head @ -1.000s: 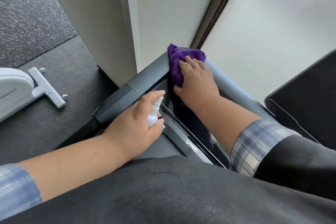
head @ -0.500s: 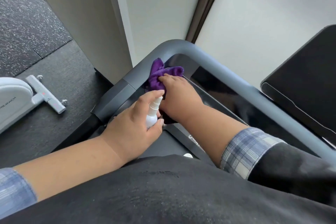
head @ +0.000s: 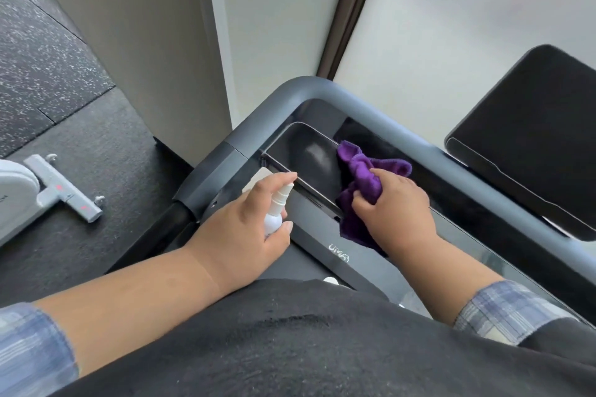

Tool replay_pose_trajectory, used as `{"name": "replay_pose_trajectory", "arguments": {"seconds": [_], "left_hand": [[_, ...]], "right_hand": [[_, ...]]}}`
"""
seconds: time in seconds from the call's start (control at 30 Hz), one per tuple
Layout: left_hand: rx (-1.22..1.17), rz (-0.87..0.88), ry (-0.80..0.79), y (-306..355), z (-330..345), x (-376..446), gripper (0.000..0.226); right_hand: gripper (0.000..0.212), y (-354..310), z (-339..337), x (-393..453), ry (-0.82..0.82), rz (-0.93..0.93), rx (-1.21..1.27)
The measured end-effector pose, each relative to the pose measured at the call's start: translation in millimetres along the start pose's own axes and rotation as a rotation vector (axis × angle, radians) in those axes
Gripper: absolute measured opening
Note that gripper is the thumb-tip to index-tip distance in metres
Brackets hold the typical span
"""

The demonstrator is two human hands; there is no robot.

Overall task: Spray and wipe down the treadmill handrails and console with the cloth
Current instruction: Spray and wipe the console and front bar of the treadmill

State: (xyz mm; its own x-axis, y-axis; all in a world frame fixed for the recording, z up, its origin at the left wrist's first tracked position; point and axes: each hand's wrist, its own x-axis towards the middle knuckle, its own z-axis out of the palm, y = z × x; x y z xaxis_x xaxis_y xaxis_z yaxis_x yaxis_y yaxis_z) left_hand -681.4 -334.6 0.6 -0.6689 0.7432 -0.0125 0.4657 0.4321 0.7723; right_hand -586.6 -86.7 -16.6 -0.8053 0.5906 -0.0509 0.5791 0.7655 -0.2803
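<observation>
My right hand grips a bunched purple cloth and presses it on the treadmill's glossy black console, just right of a damp-looking smear. A small white spray bottle sits in my left hand, index finger on its nozzle, held over the console's left edge. The grey handrail bends around the console's far corner and runs off to the right.
A dark tablet-like screen stands beyond the rail at right. A white machine's base with a grey foot sits on the dark rubber floor at left. A wall and frosted window are close ahead.
My right hand has carried the cloth from the rail's corner down and right onto the console surface. My left hand with the bottle has stayed in about the same spot.
</observation>
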Motion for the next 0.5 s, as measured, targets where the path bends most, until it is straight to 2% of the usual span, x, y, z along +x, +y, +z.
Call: {"name": "replay_pose_trajectory", "arguments": {"seconds": [0.13, 0.27, 0.4, 0.5], "left_hand": [[-0.005, 0.006, 0.023, -2, -2, -2, 0.069], [-0.002, 0.008, 0.053, -3, -5, -9, 0.069], [0.008, -0.022, 0.029, -9, -7, -26, 0.068], [0.031, -0.063, 0.034, -17, -11, -37, 0.072]], "right_hand": [[0.029, -13, 7, 1, 0.009, 0.044, 0.126], [0.034, -46, 19, 19, -0.032, 0.008, 0.093], [0.049, -91, 30, 51, -0.131, -0.070, 0.031], [0.041, -120, 36, 66, -0.182, -0.134, -0.015]]}}
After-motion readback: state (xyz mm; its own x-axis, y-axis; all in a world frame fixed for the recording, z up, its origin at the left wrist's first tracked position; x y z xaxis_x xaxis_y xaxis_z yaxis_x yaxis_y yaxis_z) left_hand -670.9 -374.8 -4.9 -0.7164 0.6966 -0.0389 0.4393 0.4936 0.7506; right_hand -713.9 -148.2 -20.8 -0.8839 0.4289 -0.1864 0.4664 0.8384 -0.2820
